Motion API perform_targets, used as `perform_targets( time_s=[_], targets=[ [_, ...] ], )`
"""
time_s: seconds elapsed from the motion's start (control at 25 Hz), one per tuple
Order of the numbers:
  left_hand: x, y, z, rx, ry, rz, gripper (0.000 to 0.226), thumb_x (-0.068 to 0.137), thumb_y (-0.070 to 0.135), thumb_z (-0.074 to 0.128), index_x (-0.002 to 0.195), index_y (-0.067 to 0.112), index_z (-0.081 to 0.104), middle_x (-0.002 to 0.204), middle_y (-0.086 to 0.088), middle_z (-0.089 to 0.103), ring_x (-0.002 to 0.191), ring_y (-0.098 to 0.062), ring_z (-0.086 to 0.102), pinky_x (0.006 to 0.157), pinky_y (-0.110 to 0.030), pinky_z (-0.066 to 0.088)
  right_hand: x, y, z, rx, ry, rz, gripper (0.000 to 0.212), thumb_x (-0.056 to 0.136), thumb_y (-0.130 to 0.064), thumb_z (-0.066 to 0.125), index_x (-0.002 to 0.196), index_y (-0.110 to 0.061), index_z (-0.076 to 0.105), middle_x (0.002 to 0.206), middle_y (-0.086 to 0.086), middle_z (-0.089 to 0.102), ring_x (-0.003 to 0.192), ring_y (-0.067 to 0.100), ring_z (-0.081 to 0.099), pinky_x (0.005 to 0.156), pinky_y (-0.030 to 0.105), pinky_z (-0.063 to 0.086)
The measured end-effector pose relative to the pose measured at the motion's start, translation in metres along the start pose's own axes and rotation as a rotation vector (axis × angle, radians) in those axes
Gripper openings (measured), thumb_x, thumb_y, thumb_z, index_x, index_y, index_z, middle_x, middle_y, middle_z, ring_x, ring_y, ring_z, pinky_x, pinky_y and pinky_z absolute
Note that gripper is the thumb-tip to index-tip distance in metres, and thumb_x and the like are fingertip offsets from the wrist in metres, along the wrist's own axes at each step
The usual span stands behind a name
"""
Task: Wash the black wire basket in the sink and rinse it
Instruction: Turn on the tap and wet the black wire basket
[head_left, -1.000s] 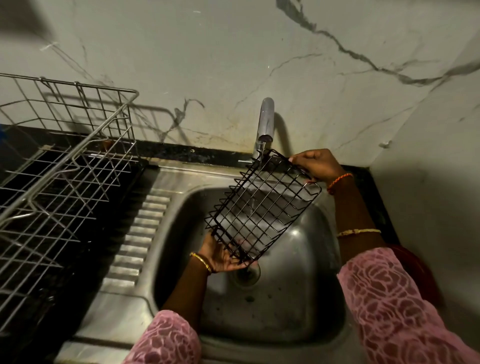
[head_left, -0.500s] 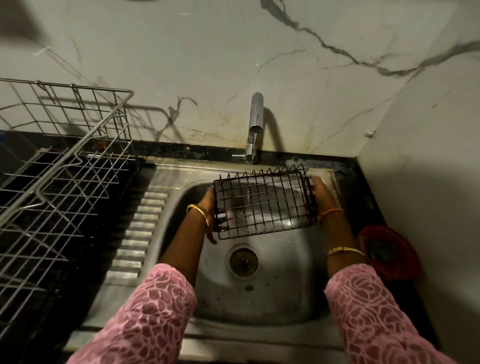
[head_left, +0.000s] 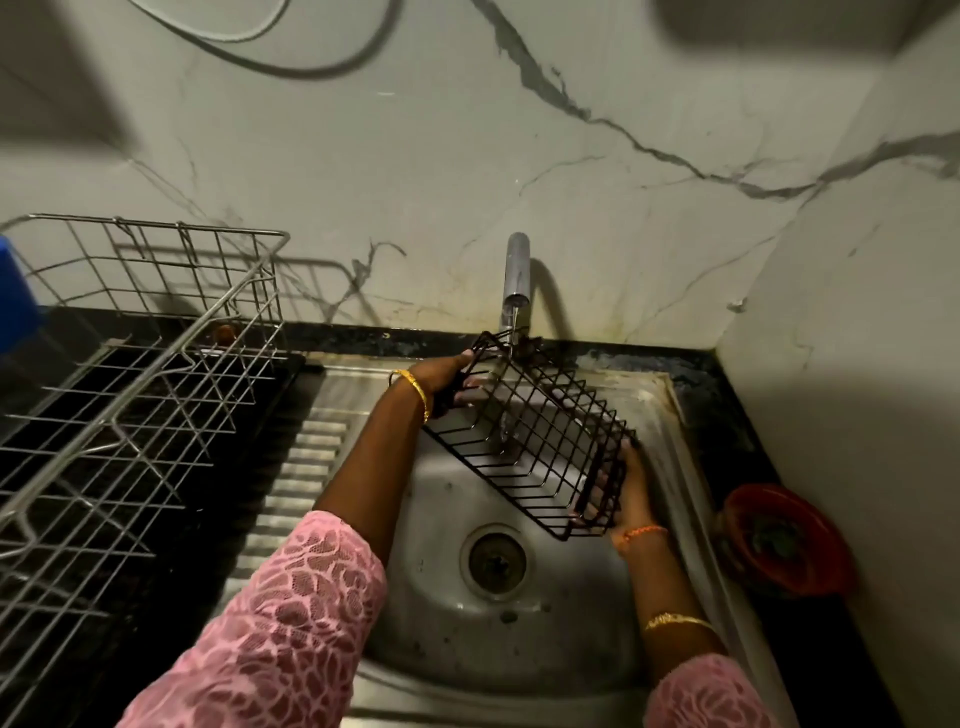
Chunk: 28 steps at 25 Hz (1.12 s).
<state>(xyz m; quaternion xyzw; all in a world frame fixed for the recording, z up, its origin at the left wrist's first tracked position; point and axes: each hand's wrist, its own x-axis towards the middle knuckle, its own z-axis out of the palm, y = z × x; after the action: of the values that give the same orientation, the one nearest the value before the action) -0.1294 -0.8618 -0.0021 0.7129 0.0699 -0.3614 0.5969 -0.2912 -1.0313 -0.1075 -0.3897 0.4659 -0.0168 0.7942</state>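
Note:
The black wire basket (head_left: 530, 441) hangs tilted over the steel sink (head_left: 447, 618), its far left end high under the tap (head_left: 516, 275), its near right end low. A thin stream of water falls from the tap through the basket. My left hand (head_left: 447, 382) grips the raised far end, fingers curled round the wires. My right hand (head_left: 626, 493) holds the lower near end, fingers showing through the mesh.
A large silver dish rack (head_left: 130, 374) stands on the black counter to the left of the ribbed drainboard (head_left: 306, 467). A red bowl-like holder (head_left: 784, 540) sits on the counter at the right, by the corner wall. The drain (head_left: 492, 560) lies below the basket.
The basket has turned from level to tilted: my left hand lifted its end up toward the tap while my right hand lowered its end toward the drain.

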Motion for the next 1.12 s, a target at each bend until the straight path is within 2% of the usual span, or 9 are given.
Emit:
perform_targets(
  time_s=[0.2, 0.32, 0.4, 0.48, 0.64, 0.76, 0.88, 1.0, 1.12],
  targets=[
    [-0.001, 0.019, 0.010, -0.141, -0.120, -0.056, 0.032, 0.103, 0.005, 0.027, 0.079, 0.008, 0.049, 0.047, 0.001, 0.063, 0.039, -0.004, 0.060, 0.035, -0.014, 0.044, 0.037, 0.039, -0.024, 0.013, -0.082, 0.291, 0.099, 0.060, -0.076, 0.054, 0.129, -0.005, 0.050, 0.127, 0.022, 0.053, 0.114, 0.043, 0.051, 0.086, 0.053, 0.047],
    [-0.002, 0.020, 0.017, -0.500, -0.175, -0.069, 0.037, 0.100, -0.004, 0.018, 0.081, -0.009, 0.050, 0.102, -0.015, 0.067, 0.090, -0.020, 0.070, 0.047, -0.022, 0.052, 0.032, 0.034, -0.024, -0.060, -0.187, 0.313, 0.084, 0.065, -0.061, 0.058, 0.126, -0.002, 0.053, 0.104, 0.023, 0.063, 0.101, 0.040, 0.057, 0.083, 0.052, 0.050],
    [0.000, 0.019, 0.023, -0.627, -0.172, -0.048, 0.038, 0.097, -0.006, 0.013, 0.085, -0.014, 0.048, 0.128, -0.023, 0.053, 0.091, -0.029, 0.069, 0.054, -0.027, 0.054, 0.026, 0.028, -0.020, -0.036, -0.288, 0.329, 0.075, 0.071, -0.053, 0.056, 0.123, 0.001, 0.053, 0.106, 0.021, 0.061, 0.108, 0.039, 0.052, 0.090, 0.058, 0.046],
    [-0.001, 0.021, 0.029, -0.730, -0.111, -0.025, 0.036, 0.096, -0.005, 0.011, 0.094, -0.016, 0.045, 0.122, -0.031, 0.050, 0.076, -0.034, 0.070, 0.057, -0.031, 0.056, 0.032, 0.027, -0.019, 0.048, -0.306, 0.357, 0.069, 0.080, -0.055, 0.051, 0.120, 0.000, 0.055, 0.116, 0.022, 0.057, 0.109, 0.042, 0.053, 0.096, 0.062, 0.040],
    [0.005, 0.015, 0.028, -1.005, 0.016, -0.019, 0.032, 0.095, -0.005, 0.012, 0.094, -0.012, 0.042, 0.104, -0.031, 0.047, 0.121, -0.038, 0.051, 0.107, -0.038, 0.037, 0.044, 0.029, -0.021, 0.089, -0.319, 0.318, 0.071, 0.085, -0.063, 0.043, 0.123, -0.004, 0.051, 0.132, 0.026, 0.047, 0.113, 0.049, 0.051, 0.089, 0.068, 0.041],
    [0.011, 0.007, 0.020, -1.150, 0.120, -0.027, 0.028, 0.095, -0.004, 0.015, 0.094, -0.007, 0.043, 0.093, -0.027, 0.048, 0.097, -0.040, 0.054, 0.108, -0.044, 0.036, 0.052, 0.027, -0.017, 0.042, -0.311, 0.286, 0.072, 0.088, -0.061, 0.038, 0.115, 0.004, 0.050, 0.123, 0.027, 0.051, 0.077, 0.044, 0.066, 0.072, 0.070, 0.045],
    [0.009, 0.006, 0.018, -1.229, 0.161, -0.022, 0.025, 0.097, -0.001, 0.020, 0.087, -0.004, 0.042, 0.094, -0.025, 0.047, 0.086, -0.038, 0.054, 0.108, -0.042, 0.037, 0.058, 0.025, -0.007, -0.060, -0.263, 0.278, 0.067, 0.091, -0.060, 0.033, 0.115, 0.001, 0.050, 0.113, 0.024, 0.056, 0.074, 0.045, 0.065, 0.061, 0.058, 0.055],
    [0.004, 0.003, 0.014, -1.339, 0.138, -0.012, 0.024, 0.098, -0.001, 0.024, 0.082, -0.005, 0.040, 0.113, -0.026, 0.045, 0.115, -0.037, 0.053, 0.108, -0.043, 0.035, 0.063, 0.021, 0.008, -0.126, -0.137, 0.210, 0.058, 0.096, -0.049, 0.029, 0.087, 0.002, 0.055, 0.083, 0.022, 0.058, 0.057, 0.036, 0.065, 0.035, 0.029, 0.051],
    [-0.004, -0.004, 0.008, -1.425, 0.116, -0.012, 0.029, 0.099, -0.001, 0.021, 0.080, -0.011, 0.040, 0.118, -0.029, 0.050, 0.129, -0.038, 0.044, 0.109, -0.040, 0.030, 0.067, 0.014, 0.014, -0.308, -0.118, 0.145, 0.039, 0.078, -0.045, 0.055, 0.069, -0.007, 0.053, 0.068, 0.012, 0.056, 0.054, 0.024, 0.057, 0.044, 0.023, 0.047]
  ],
)
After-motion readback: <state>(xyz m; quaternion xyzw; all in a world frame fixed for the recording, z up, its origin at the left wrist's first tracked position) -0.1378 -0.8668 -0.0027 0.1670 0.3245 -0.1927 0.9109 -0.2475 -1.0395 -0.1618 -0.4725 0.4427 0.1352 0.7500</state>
